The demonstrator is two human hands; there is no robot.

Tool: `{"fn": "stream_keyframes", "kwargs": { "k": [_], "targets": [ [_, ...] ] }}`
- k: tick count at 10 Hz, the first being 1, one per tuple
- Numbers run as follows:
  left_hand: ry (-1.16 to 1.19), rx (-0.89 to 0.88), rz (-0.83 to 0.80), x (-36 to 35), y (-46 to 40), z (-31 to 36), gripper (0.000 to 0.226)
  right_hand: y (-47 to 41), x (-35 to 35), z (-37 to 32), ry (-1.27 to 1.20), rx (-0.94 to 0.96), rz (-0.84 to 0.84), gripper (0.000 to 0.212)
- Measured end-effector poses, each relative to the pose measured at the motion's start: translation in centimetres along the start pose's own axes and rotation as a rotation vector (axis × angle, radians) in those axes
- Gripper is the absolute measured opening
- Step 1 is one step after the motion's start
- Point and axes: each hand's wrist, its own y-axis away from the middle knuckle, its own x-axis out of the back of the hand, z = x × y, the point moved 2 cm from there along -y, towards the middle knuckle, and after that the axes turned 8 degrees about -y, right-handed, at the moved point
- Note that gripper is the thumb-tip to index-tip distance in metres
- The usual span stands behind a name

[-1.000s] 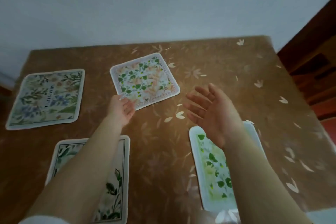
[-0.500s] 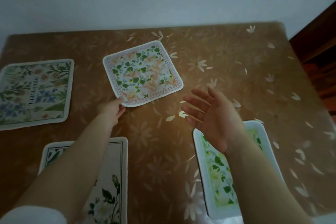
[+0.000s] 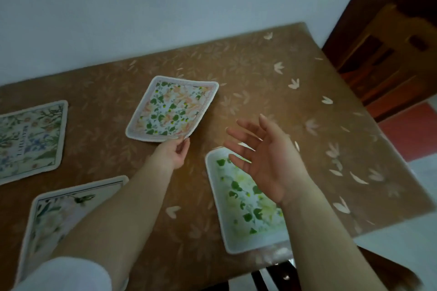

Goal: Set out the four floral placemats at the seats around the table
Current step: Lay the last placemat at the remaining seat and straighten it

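The brown leaf-patterned counter (image 3: 272, 82) abuts a pale wall (image 3: 165, 7) and carries four placemats. Left hand (image 3: 171, 156) fingers pinch the peach placemat (image 3: 172, 108) corner; right hand (image 3: 267, 158) hovers, fingers spread.

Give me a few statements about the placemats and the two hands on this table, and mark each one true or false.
1. Four placemats lie on the brown table. True.
2. The left hand pinches a corner of the peach-and-green placemat. True.
3. The right hand grips the green-leaf placemat. False: its fingers are spread and hold nothing, above that mat's far end.
4. The blue-flowered placemat sits at the table's right edge. False: it is at the far left.
5. The left forearm crosses over the pale placemat nearest the person. True.
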Motion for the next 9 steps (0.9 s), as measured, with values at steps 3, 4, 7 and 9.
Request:
{"fn": "stream_keyframes", "kwargs": {
  "k": [3,4,7,9],
  "targets": [
    [0.139,-0.076,-0.013,-13.8,6.9,-19.1,0.023,10.3,21.1,-12.1,-0.066,0.134,0.045,0.046],
    [0.159,-0.104,-0.024,-18.7,8.5,-24.9,0.027,13.9,28.2,-17.0,-0.061,0.221,0.108,0.046],
    [0.321,0.063,0.022,-32.2,10.5,-33.3,0.011,17.0,41.5,-27.1,-0.081,0.360,0.220,0.049],
    [0.493,0.055,0.134,-37.2,7.9,-34.7,0.029,12.0,45.0,-33.1,-0.001,0.293,0.163,0.048]
  ]
}}
